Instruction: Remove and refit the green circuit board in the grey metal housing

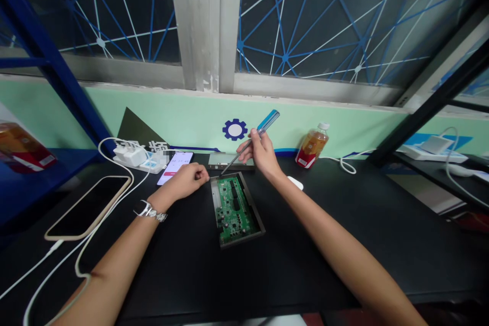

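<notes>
A green circuit board (234, 210) lies in an open dark metal case (261, 219) on the black table. My right hand (260, 153) grips a screwdriver (254, 137) with a clear blue handle, and its tip points down at the case's far left corner. My left hand (189, 179), fingers curled, rests beside that same corner, pinching close to the screwdriver tip. Whether it holds a small part I cannot make out. A watch (150, 211) is on my left wrist.
A dark phone (86, 209) on a white cable lies at the left, and a lit phone (174, 167) and a white power strip (138, 158) beyond it. A grey cover plate (229, 161) sits behind the case. A drink bottle (312, 146) stands at the right.
</notes>
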Demonstrator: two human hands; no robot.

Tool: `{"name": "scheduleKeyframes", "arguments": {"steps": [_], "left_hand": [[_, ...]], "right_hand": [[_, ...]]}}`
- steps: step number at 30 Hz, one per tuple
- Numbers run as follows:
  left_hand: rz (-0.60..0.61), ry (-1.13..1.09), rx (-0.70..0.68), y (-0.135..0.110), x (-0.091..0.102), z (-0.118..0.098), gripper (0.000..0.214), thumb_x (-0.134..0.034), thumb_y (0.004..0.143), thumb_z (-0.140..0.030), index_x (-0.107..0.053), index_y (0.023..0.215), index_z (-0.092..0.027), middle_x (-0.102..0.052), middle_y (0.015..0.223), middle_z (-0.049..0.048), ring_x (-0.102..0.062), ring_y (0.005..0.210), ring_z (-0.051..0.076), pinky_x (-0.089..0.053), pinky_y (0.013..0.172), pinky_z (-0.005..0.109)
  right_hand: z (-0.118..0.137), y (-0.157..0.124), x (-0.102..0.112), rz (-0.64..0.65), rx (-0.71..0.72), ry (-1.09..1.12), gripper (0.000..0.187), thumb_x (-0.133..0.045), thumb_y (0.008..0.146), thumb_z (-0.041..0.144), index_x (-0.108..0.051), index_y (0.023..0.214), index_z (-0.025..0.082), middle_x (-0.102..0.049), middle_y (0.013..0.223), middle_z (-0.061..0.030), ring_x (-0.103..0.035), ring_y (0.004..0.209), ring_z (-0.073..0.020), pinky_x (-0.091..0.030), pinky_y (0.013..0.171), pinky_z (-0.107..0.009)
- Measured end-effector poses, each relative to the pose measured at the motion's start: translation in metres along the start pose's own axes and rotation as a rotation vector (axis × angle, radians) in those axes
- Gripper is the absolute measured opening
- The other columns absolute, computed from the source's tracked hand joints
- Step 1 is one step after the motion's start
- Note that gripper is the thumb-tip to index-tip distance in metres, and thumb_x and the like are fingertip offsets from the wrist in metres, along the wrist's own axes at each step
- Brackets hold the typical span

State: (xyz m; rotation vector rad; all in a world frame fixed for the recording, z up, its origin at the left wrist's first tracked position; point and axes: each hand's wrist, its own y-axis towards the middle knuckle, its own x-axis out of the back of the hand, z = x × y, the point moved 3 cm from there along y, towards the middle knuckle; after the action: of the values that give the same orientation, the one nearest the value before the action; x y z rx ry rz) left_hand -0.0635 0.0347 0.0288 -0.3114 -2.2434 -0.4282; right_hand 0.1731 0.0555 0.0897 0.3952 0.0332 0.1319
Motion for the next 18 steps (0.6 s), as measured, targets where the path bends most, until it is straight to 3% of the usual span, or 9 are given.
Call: {"name": "scheduleKeyframes", "arguments": {"steps": [5, 11, 18], "left_hand": [[-0.082, -0.531, 0.19, 0.0, -0.011, -0.019, 0.023, -0.064, 0.085, -0.039, -0.067, 0.084, -0.016, -0.069, 0.081, 0.0045, -0.061, 0.071, 0.014, -0.047, 0.064, 0.024], [-0.065, -1.037, 0.415, -0.002, -0.031, -0.023, 0.017, -0.07, 0.086, -0.031, -0.066, 0.087, -0.014, -0.072, 0.093, 0.0087, -0.067, 0.079, 0.014, -0.056, 0.077, 0.027], [-0.07, -1.299, 0.545, -0.002, -0.038, -0.024, 0.006, -0.069, 0.086, -0.017, -0.067, 0.09, -0.013, -0.074, 0.099, 0.0121, -0.07, 0.08, 0.015, -0.06, 0.074, 0.027]], "right_hand": [[-0.015, 0.004, 0.002, -0.013, -0.008, 0.151, 0.056, -0.074, 0.076, 0.055, -0.03, 0.094, 0.027, -0.064, 0.066, 0.0082, -0.063, 0.047, -0.0128, -0.054, 0.047, -0.026], [-0.015, 0.003, 0.003, -0.051, 0.031, 0.168, 0.048, -0.069, 0.082, 0.049, -0.029, 0.095, 0.027, -0.065, 0.069, 0.0075, -0.065, 0.051, -0.0131, -0.057, 0.051, -0.027], [-0.011, 0.003, 0.005, -0.066, 0.065, 0.124, 0.044, -0.065, 0.085, 0.048, -0.028, 0.094, 0.027, -0.066, 0.071, 0.0065, -0.064, 0.05, -0.0123, -0.054, 0.049, -0.026]]}}
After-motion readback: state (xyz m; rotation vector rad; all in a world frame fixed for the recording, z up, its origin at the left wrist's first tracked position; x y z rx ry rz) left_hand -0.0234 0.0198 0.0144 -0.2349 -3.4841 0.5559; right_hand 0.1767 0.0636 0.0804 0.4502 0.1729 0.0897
